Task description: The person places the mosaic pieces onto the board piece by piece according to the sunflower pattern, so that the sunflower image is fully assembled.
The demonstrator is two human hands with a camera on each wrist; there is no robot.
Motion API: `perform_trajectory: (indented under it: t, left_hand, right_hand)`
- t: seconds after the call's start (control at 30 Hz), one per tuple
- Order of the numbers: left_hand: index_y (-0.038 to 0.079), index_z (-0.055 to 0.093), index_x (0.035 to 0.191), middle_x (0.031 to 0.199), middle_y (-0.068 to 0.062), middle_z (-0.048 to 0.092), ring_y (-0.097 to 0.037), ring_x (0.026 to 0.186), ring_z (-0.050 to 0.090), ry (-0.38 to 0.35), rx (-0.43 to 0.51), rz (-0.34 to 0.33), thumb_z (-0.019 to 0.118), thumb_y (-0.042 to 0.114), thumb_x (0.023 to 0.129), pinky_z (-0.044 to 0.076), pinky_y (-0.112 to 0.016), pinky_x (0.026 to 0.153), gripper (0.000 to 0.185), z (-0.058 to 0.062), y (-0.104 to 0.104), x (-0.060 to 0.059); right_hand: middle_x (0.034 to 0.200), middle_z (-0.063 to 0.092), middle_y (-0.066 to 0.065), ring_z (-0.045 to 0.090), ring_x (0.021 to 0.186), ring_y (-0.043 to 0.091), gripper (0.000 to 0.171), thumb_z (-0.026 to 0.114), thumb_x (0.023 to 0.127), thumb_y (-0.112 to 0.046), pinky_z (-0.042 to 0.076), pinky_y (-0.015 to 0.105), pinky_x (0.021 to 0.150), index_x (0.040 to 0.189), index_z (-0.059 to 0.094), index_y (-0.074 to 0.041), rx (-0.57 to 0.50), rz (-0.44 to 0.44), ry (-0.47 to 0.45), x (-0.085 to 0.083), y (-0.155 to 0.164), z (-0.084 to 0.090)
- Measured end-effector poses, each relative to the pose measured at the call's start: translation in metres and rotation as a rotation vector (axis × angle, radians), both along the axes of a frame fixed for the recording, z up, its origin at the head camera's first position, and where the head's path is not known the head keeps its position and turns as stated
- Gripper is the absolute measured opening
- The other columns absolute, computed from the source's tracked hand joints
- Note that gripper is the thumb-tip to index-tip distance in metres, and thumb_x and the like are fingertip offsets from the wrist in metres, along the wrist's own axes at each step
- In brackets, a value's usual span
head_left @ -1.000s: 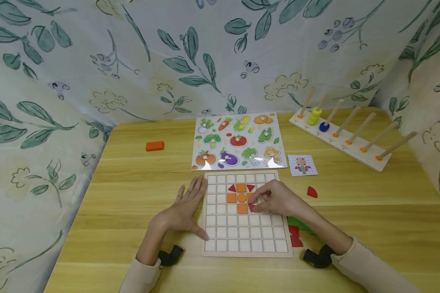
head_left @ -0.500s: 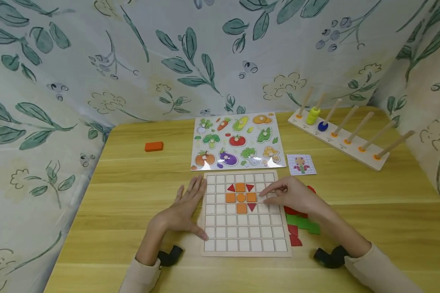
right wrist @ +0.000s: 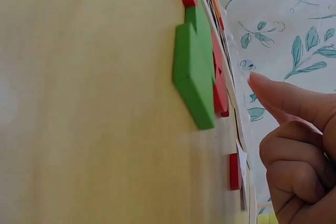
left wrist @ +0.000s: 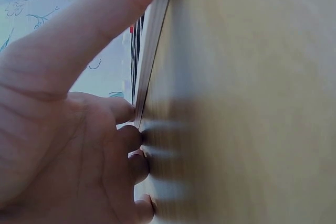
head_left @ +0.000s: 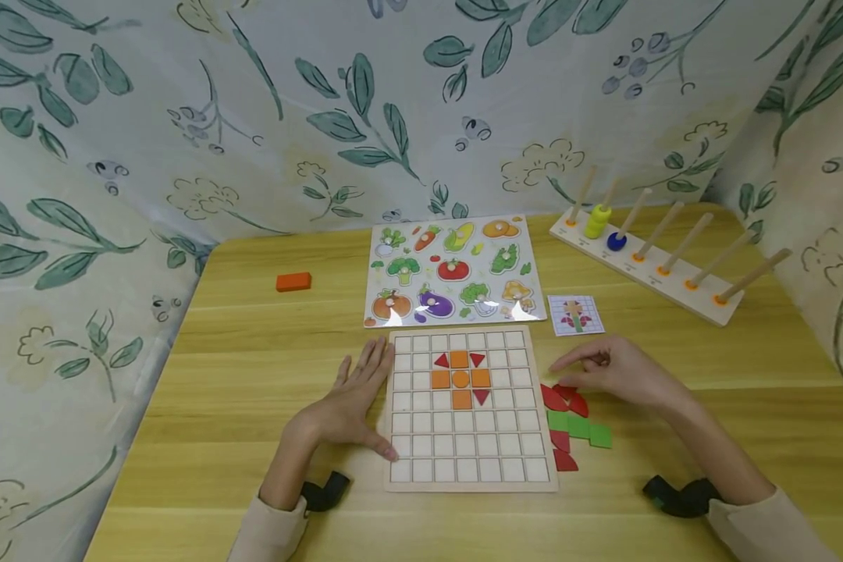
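A wooden grid board (head_left: 421, 446) lies in front of me. On it, orange squares (head_left: 459, 359) form a cross around an orange circle (head_left: 460, 378), with red triangles (head_left: 481, 397) at three of its corners. My left hand (head_left: 347, 406) is spread along the board's left side, fingertips and thumb at its edge. To the right of the board, my right hand (head_left: 614, 373) hovers by red curved pieces (head_left: 553, 398), partly covering them. Its thumb and forefinger stretch forward, apart, with nothing seen between them; in the right wrist view the other fingers (right wrist: 294, 182) are curled.
Green squares (head_left: 578, 426) and more red pieces (head_left: 565, 460) lie along the board's right edge. Behind stand a vegetable puzzle (head_left: 421, 269), a pattern card (head_left: 576, 315) and a peg stand (head_left: 646, 269). An orange block (head_left: 293, 282) lies at the back left.
My right hand has let go of a red triangle on the board, below the right orange square, and moved right to the loose red pieces. My left hand has stayed in place.
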State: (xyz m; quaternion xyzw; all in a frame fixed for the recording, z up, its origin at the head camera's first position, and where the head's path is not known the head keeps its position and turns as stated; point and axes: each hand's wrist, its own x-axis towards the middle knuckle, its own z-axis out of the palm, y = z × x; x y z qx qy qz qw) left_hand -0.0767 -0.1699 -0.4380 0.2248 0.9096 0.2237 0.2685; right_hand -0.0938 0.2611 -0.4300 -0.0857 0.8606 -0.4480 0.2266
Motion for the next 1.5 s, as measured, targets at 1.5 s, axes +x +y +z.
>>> perform_trajectory:
  t: [1.5]
  left_hand:
    - [0.009,-0.014,0.164,0.171,-0.01,-0.026,-0.032,0.16,-0.021,0.017,0.002,-0.02,0.095,0.053,0.063,-0.011,-0.062,0.129,0.156,-0.002,-0.002,0.001]
  right_hand:
    - [0.068,0.039,-0.002,0.037,0.063,0.012,0.031,0.084,0.086,-0.017,0.029,0.026,0.057,0.114,0.075,-0.007,0.018,0.024,-0.087,-0.012,-0.017,-0.01]
